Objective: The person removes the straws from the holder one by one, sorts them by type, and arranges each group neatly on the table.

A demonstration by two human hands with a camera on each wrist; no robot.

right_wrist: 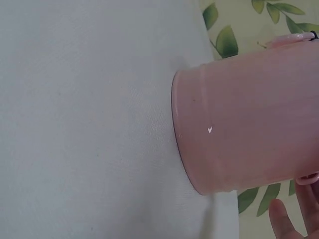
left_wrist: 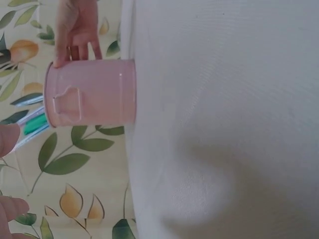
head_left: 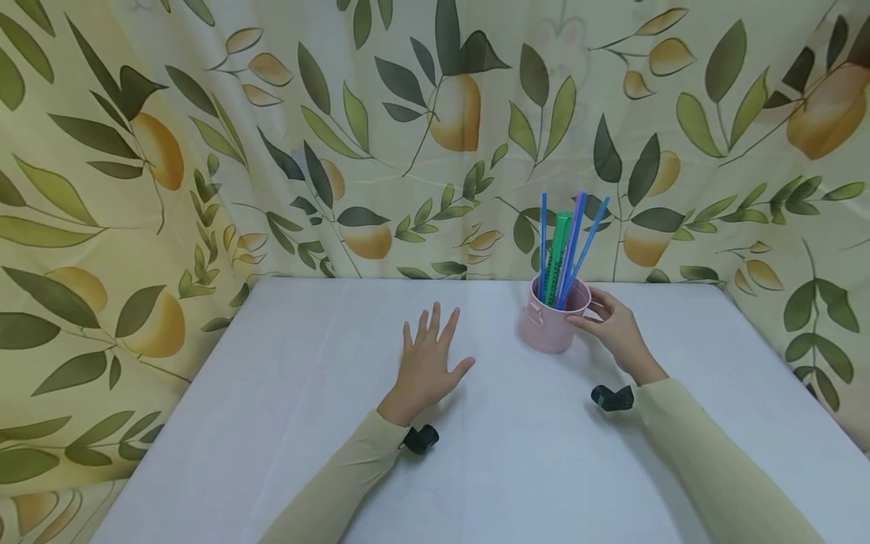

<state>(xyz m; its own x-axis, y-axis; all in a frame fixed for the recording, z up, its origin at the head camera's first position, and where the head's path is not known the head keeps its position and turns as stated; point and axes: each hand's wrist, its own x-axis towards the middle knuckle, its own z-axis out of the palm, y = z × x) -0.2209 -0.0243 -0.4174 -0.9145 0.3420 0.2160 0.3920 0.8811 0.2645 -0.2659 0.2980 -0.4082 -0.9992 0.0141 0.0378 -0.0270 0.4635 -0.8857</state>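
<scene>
A pink bucket-shaped pen holder (head_left: 549, 329) stands upright towards the back right of the table, with small handles on its sides. Several slender blue and purple sticks (head_left: 576, 242) and a thicker green strip with dark print (head_left: 559, 253) rise out of it. My right hand (head_left: 615, 332) grips the holder's right side near the rim, thumb in front and fingers by the handle. In the right wrist view the pink wall (right_wrist: 254, 119) fills much of the picture. My left hand (head_left: 427, 370), fingers spread, is over the table left of the holder, touching no object.
A white table (head_left: 306, 355) spreads below both hands. Behind it and at the sides hangs a curtain (head_left: 435, 196) printed with leaves and yellow fruit. Small black wrist cameras (head_left: 421, 439) sit by the cuffs of the light green sleeves (head_left: 353, 483).
</scene>
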